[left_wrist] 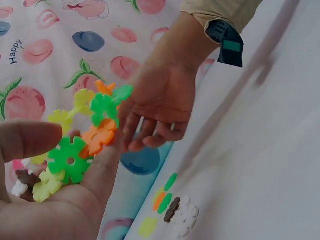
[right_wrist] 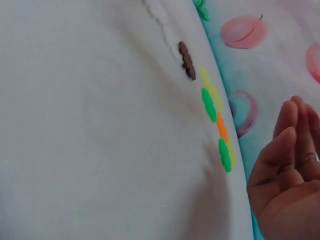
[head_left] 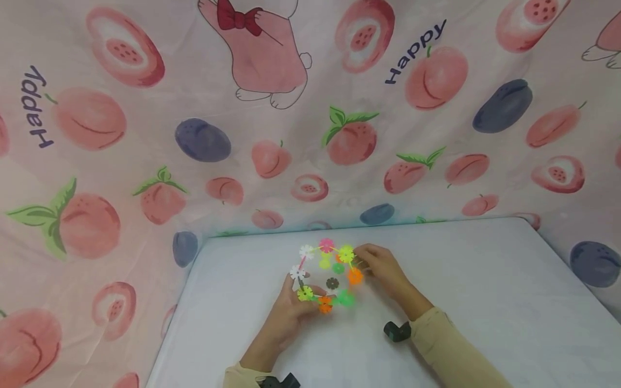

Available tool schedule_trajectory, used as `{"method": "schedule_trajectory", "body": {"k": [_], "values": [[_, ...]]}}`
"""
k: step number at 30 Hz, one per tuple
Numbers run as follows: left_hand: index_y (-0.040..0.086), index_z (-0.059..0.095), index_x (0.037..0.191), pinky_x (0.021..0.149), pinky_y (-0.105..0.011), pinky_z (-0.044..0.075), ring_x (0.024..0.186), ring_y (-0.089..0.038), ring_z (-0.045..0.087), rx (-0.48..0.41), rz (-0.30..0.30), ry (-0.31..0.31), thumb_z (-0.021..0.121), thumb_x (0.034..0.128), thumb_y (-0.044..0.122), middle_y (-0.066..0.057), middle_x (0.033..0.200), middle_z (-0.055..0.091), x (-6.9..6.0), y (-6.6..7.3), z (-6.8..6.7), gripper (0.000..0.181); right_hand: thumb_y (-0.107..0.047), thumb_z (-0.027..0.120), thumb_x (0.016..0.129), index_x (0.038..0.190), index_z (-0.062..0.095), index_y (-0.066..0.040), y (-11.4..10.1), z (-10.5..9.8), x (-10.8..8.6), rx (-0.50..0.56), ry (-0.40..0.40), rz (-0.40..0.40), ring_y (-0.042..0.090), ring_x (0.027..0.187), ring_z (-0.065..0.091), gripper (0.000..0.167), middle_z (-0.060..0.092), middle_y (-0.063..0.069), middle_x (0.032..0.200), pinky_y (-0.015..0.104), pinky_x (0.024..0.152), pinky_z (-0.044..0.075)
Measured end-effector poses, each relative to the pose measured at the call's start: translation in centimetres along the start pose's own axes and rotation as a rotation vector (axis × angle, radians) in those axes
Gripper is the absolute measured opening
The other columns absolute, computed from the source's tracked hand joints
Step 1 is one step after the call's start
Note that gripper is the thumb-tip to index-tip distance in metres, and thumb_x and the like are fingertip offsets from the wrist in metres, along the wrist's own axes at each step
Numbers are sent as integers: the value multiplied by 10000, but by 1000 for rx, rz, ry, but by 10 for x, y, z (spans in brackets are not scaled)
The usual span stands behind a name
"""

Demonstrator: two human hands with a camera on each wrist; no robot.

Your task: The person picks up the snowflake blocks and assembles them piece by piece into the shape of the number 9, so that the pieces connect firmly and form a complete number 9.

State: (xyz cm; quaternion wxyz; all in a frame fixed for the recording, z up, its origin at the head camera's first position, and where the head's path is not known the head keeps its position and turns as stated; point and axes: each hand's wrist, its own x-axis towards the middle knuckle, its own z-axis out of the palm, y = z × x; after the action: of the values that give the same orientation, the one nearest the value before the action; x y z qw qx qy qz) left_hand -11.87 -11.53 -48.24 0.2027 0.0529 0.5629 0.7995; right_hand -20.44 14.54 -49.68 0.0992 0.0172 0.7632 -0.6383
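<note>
Over the white tabletop (head_left: 490,302), the left hand (head_left: 289,313) grips an already joined chain of multicoloured, flower-shaped plastic discs (left_wrist: 99,136); the right hand's (head_left: 384,268) hold is unclear; other discs (left_wrist: 172,210) lie unattached.

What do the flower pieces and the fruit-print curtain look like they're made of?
The flower pieces look like smooth plastic: bright solid colours, clean-cut notches. The curtain seems thin, dull-finished fabric, judging by its soft creases, though coated sheeting is possible.

Ring of linked flower pieces (head_left: 305,293): 1 (pieces at least eight, total unclear) | loose on counter (head_left: 485,302): brown piece (right_wrist: 187,61) 1; green pieces (right_wrist: 209,105) 2; orange piece (right_wrist: 222,127) 1; white pieces (left_wrist: 189,212), uncountable | grips (head_left: 286,315) (head_left: 383,268): 2 | sleeves (head_left: 456,345): 2
</note>
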Motion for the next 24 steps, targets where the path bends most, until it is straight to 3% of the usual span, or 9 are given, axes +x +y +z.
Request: {"method": "schedule_trajectory", "body": {"k": [4, 8, 11, 14, 19, 24], "values": [[349, 207, 1537, 934, -336, 571, 1037, -219, 666, -6, 17, 73, 593, 873, -86, -86, 1184, 629, -1, 5, -2, 882, -288, 659, 981, 1195, 699, -70, 10, 3, 6, -172, -29, -3, 225, 788, 645, 308, 712, 91, 938, 322, 690, 525], [328, 192, 1536, 1015, -381, 542, 1166, -266, 632, -52, 19, 74, 516, 943, -35, -86, 1219, 605, -1, 12, -3, 766, -229, 687, 947, 1234, 698, -107, 17, 11, 8, -375, -76, -51, 174, 821, 648, 312, 718, 54, 953, 335, 740, 535], [296, 193, 1522, 1057, -414, 517, 1244, -298, 586, -71, 16, 61, 455, 990, -4, -99, 1251, 578, -1, 17, -3, 664, -181, 684, 933, 1090, 729, -118, 17, 20, 9, -506, -114, -109, 157, 875, 643, 176, 714, 16, 961, 367, 797, 537], [299, 194, 1511, 1055, -419, 518, 1241, -297, 595, -82, 22, 61, 434, 998, -11, -110, 1255, 572, -1, 17, -4, 646, -142, 715, 885, 859, 693, -144, 17, 30, 9, -618, -146, -172, 150, 816, 590, 34, 665, -15, 857, 362, 764, 505], [335, 139, 1528, 1049, -489, 514, 1260, -327, 602, -172, 58, 27, 416, 1009, -41, -114, 1245, 584, -1, 17, -4, 698, -248, 832, 831, 711, 567, -178, 15, 44, 6, -749, -149, -248, 129, 671, 458, 298, 487, -50, 683, 283, 636, 371], [377, 101, 1538, 1044, -556, 495, 1293, -339, 575, -199, 77, 0, 431, 1025, -36, -121, 1274, 577, -2, 19, -4, 736, -244, 851, 822, 752, 580, -181, 9, 49, 2, -758, -130, -221, 138, 673, 480, 287, 507, -46, 693, 293, 624, 375]]}}
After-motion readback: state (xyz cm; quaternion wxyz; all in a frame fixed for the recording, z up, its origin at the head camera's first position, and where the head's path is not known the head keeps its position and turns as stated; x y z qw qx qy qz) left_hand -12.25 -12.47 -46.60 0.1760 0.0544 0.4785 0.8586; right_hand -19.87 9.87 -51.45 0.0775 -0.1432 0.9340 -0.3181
